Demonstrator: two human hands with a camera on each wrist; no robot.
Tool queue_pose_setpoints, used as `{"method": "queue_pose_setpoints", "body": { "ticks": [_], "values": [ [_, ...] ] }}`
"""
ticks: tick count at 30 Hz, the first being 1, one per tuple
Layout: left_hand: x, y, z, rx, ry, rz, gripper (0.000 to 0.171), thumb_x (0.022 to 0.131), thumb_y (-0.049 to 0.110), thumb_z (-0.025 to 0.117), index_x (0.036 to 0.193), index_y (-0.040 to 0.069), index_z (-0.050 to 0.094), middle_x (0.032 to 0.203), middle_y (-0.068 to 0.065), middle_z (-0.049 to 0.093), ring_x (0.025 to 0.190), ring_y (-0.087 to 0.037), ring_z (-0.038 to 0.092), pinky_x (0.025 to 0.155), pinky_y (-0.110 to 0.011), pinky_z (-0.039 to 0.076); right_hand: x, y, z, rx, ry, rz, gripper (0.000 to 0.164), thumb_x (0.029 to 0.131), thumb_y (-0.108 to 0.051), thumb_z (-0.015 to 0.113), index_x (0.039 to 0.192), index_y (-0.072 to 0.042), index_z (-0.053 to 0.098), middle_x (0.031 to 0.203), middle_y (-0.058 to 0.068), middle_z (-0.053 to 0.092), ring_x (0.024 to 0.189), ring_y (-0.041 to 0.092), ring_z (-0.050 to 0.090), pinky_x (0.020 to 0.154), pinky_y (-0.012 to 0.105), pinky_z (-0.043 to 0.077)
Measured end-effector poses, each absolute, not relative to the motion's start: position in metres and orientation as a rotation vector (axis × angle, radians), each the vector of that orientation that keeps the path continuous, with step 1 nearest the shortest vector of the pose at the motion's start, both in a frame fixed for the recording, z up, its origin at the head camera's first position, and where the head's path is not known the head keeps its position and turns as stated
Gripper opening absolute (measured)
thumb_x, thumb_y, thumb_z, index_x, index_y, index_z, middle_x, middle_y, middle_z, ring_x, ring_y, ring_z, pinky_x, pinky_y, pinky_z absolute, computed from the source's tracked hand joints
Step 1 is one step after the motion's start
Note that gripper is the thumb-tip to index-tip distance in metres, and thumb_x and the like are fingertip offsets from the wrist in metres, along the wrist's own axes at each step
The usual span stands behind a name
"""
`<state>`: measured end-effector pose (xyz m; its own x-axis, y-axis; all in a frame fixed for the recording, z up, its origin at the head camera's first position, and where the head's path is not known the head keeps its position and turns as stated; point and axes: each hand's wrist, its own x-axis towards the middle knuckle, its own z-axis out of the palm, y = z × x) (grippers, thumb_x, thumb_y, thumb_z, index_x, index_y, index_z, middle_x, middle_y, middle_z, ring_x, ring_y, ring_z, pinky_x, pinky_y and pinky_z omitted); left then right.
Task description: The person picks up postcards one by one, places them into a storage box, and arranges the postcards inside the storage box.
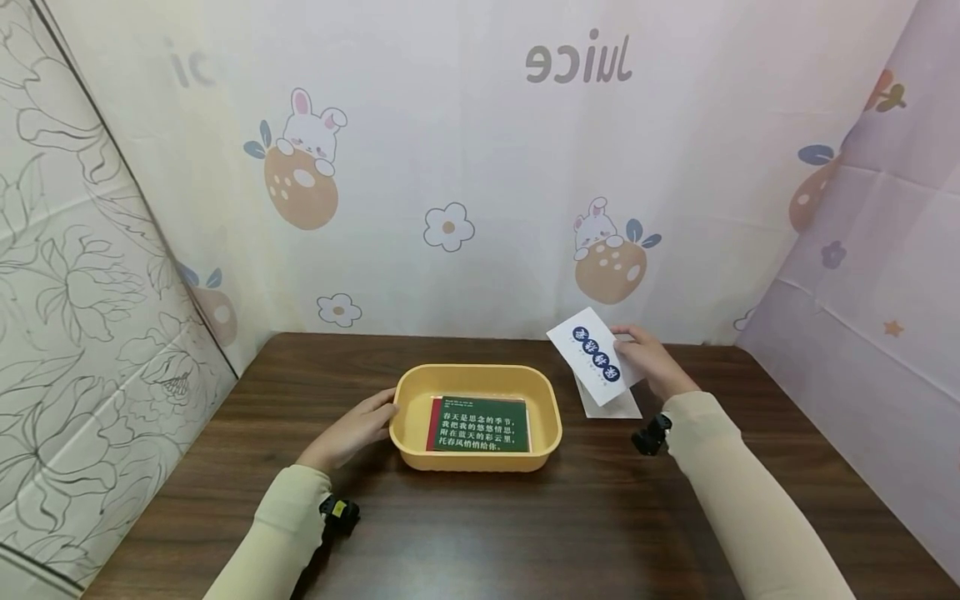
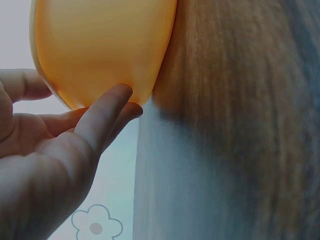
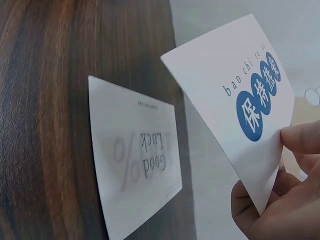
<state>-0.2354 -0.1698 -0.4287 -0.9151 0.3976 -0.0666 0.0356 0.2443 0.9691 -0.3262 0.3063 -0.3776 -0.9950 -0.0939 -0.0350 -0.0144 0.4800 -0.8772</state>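
Note:
At the left end of the yellow tray (image 1: 480, 462), my left hand (image 1: 352, 429) touches the outer wall with fairly straight fingers. In the left wrist view those fingertips lie against the tray's curved wall (image 2: 107, 45). Inside the tray lies a dark green card (image 1: 483, 427) with white lettering and a red strip at its left. My right hand (image 1: 652, 362) pinches a white card (image 3: 225, 80) with blue round characters, tilted above the table. Below it, a second white card (image 3: 137, 155), printed "Good Luck", lies on the table.
The dark wooden table (image 1: 450, 533) ends at a curtain (image 1: 487, 167) with rabbit and flower prints. A floral panel (image 1: 82, 317) stands along the left side. Another curtain (image 1: 877, 333) closes off the right.

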Motion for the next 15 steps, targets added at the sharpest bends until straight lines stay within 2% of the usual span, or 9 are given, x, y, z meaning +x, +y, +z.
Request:
{"method": "queue_pose_setpoints", "body": {
  "ticks": [6, 15],
  "values": [
    [-0.235, -0.17, -0.427, 0.412, 2.219, 1.721, 0.054, 0.11, 0.018, 0.034, 0.156, -0.005, 0.022, 0.157, -0.028, 0.028, 0.139, -0.04, 0.039, 0.108, -0.051, 0.041, -0.327, 0.295, -0.371, -0.139, 2.631, -1.553, 0.045, 0.106, -0.014, 0.04, 0.147, 0.002, 0.04, 0.115, 0.026, 0.059, 0.081, 0.02, 0.065, 0.07, 0.035, 0.057],
    [-0.235, -0.17, -0.428, 0.422, 2.209, 1.735, 0.053, 0.11, 0.017, 0.034, 0.156, -0.006, 0.021, 0.156, -0.029, 0.028, 0.138, -0.04, 0.04, 0.107, -0.051, 0.042, -0.322, 0.27, -0.358, -0.148, 2.612, -1.471, 0.043, 0.106, -0.019, 0.042, 0.147, -0.005, 0.047, 0.111, 0.02, 0.066, 0.083, 0.023, 0.068, 0.073, 0.035, 0.056]
  ]
}}
